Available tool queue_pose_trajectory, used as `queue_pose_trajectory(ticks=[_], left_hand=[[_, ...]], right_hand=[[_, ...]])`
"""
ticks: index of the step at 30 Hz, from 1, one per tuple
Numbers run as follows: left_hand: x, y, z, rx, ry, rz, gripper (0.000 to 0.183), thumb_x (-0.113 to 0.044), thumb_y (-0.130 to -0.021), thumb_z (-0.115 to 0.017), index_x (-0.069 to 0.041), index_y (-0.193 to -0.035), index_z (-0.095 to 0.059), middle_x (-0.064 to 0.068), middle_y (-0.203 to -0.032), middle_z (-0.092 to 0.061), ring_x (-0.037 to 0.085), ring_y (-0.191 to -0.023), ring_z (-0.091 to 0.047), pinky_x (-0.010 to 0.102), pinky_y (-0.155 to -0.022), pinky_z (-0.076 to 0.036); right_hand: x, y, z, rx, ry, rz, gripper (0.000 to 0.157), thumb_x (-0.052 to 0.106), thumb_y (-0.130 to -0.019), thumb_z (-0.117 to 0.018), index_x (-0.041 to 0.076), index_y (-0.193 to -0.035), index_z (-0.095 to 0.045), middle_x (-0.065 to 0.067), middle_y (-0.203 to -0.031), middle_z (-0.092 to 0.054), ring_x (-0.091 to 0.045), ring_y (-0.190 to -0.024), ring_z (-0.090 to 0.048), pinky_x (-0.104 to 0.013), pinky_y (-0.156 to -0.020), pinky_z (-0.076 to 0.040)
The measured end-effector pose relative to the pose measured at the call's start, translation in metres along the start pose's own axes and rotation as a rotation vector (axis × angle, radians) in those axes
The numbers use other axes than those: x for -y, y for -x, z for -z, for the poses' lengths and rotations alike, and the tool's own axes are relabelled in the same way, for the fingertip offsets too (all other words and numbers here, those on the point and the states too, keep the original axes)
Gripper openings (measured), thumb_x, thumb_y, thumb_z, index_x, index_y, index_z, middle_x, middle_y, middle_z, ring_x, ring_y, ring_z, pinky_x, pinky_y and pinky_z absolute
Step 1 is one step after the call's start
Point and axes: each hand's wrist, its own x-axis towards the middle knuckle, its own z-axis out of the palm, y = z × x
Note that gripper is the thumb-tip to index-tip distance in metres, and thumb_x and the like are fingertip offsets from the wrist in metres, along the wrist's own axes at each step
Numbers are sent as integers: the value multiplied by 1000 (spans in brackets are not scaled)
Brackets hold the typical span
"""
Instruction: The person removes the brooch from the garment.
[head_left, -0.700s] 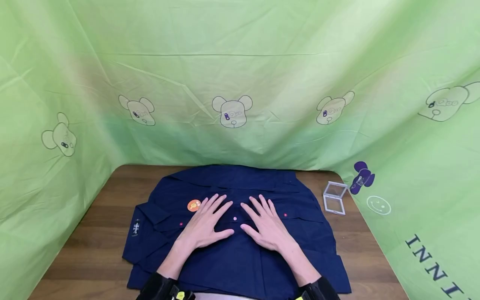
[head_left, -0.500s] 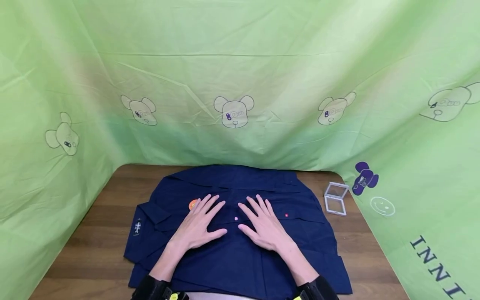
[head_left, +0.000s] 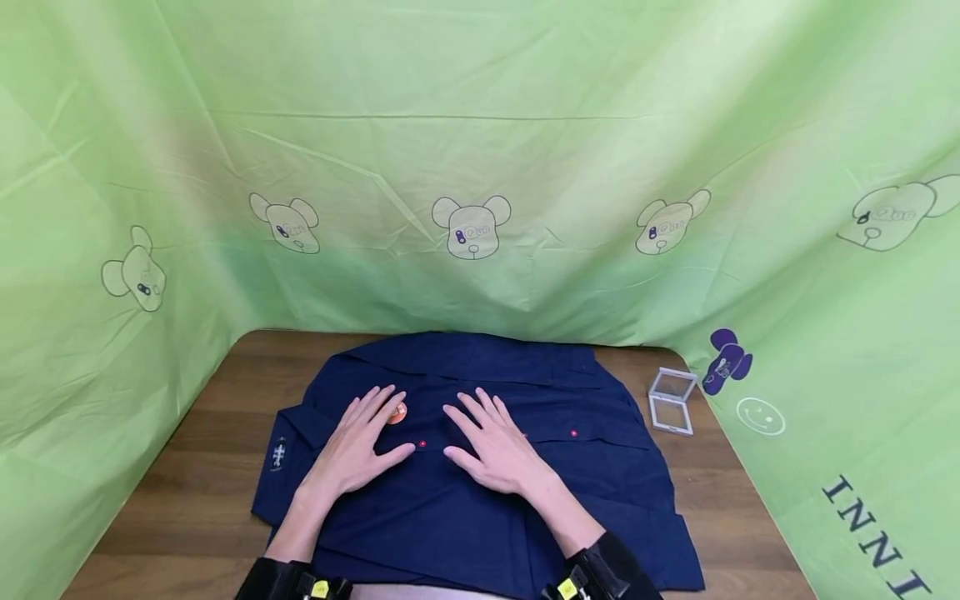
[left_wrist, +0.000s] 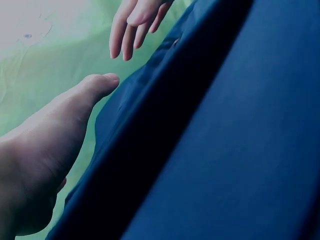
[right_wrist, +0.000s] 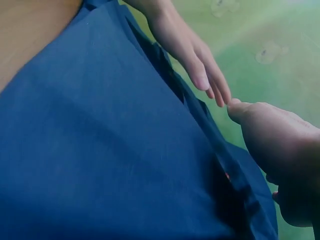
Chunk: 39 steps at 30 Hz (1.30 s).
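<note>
A navy garment (head_left: pixel 450 525), which looks like a shirt or jacket, lies spread on the wooden table. It has small red buttons (head_left: pixel 574 433), a round orange badge (head_left: pixel 398 413) partly covered by fingers, and a pale emblem on its sleeve (head_left: pixel 279 454). My left hand (head_left: pixel 352 450), fingers straight and spread, is over the left part of the garment. Over its middle, my right hand (head_left: pixel 497 450) lies palm down with fingers extended. Neither hand holds anything. In the left wrist view the left thumb (left_wrist: pixel 102 85) seems raised off the cloth; fingertip contact is unclear.
An open clear square case (head_left: pixel 672 400) with a pale frame lies at the table's right. Green curtain cloth (head_left: pixel 480 150) with printed bear heads hangs around the back and sides. Bare wooden table (head_left: pixel 180 500) shows left and right of the garment.
Both hands have moved left across the garment, the left one more. A red button between them has come into view, while the pinkish middle button is now hidden. The garment keeps its shape.
</note>
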Motion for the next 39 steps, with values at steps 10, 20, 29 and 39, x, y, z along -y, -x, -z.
queue_pose_trajectory(ticks=[10, 20, 29, 39], left_hand=[[24, 3, 11, 2, 25, 79, 88, -67, -92, -63, -14, -159, -43, 12, -162, -36, 36, -148, -25, 63, -117, -21], [36, -1, 11, -25, 25, 72, 79, -60, -95, -64, -12, -156, -49, 14, -160, -40, 37, -146, -29, 63, -116, -23], [37, -3, 11, -6, 44, 66, 71, -52, -98, -64, -11, -154, -50, 16, -158, -42, 40, -146, -29, 64, -115, -24], [34, 0, 16, 58, 74, 106, 69, -52, -100, -61, -10, -154, -50, 17, -158, -43, 40, -145, -30, 64, -115, -24]], right_hand=[[14, -33, -5, 12, -8, 35, 67, 54, -107, -44, 9, -156, -47, -15, -159, -41, -35, -149, -23, -57, -118, -28], [20, -58, -10, 19, -28, 52, 62, 51, -108, -45, 8, -153, -51, -14, -156, -45, -34, -147, -28, -55, -117, -31], [22, -78, -16, 28, -48, 66, 55, 46, -107, -49, 8, -145, -59, -11, -149, -54, -36, -143, -37, -55, -114, -35], [28, -99, -24, 0, -66, 131, 40, 36, -103, -61, 9, -130, -71, -10, -132, -65, -26, -131, -51, -42, -112, -41]])
